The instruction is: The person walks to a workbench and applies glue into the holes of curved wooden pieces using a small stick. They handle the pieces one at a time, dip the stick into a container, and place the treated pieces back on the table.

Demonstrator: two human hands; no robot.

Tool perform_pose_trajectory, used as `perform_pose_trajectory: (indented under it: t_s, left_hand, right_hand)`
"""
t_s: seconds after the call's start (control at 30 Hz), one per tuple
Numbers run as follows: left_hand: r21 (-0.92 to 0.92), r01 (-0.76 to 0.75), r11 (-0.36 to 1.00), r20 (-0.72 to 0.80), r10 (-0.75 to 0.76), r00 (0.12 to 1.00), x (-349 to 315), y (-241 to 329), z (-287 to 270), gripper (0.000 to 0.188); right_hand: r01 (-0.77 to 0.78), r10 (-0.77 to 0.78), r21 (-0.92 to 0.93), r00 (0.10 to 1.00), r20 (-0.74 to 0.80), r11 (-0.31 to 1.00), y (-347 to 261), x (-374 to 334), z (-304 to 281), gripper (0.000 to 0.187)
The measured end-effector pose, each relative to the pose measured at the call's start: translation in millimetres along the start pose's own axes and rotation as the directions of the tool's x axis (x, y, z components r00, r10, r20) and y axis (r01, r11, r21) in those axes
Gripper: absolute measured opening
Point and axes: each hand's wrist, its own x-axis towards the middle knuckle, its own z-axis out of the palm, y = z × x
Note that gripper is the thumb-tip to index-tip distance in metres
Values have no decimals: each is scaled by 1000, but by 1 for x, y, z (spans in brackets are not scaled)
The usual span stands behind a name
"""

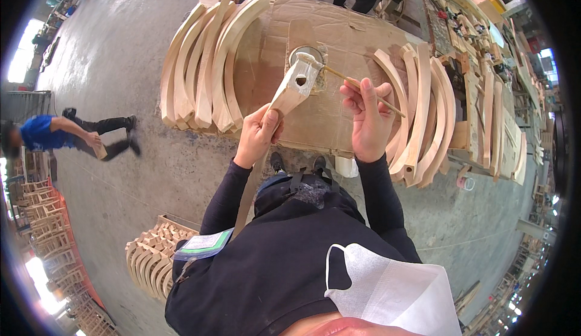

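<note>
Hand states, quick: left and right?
Left hand: closed, holding the wooden piece below its white-coated end.
Right hand: pinching the thin stick between thumb and fingers.

Centre of the frame, and the left hand (pixel 260 135) grips a pale wooden piece (pixel 284 97), its white-smeared end, pierced by a dark hole, in front of a round dish (pixel 307 48)! The right hand (pixel 370 118) has a thin stick (pixel 336 74) between thumb and fingers, tip right at that coated end. Curved wooden parts (pixel 203 70) crowd the cardboard-covered bench (pixel 357 33) upper left, more curved lengths (pixel 419 124) at right. Far left, a person in blue (pixel 39 136)!
</note>
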Motion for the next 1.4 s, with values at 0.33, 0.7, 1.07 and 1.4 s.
perform_pose_trajectory:
  t_s: [0.33,0.7,1.07,1.4]
  left_hand:
    - [35,-26,999,0,26,1000,3,-3,-1,51]
    - [185,-21,983,-67,34,997,1,-7,11,45]
    - [179,14,984,-102,5,995,3,-3,11,47]
    - [313,-93,945,-146,145,979,7,-4,6,49]
  right_hand:
    - [339,-221,-331,911,348,881,-75,8,7,12]
    - [675,-172,-518,681,712,526,-107,39,47,21]
    - [717,-167,-506,641,749,479,-118,33,60,21]
    - [679,-165,-626,717,677,384,-123,38,52,26]
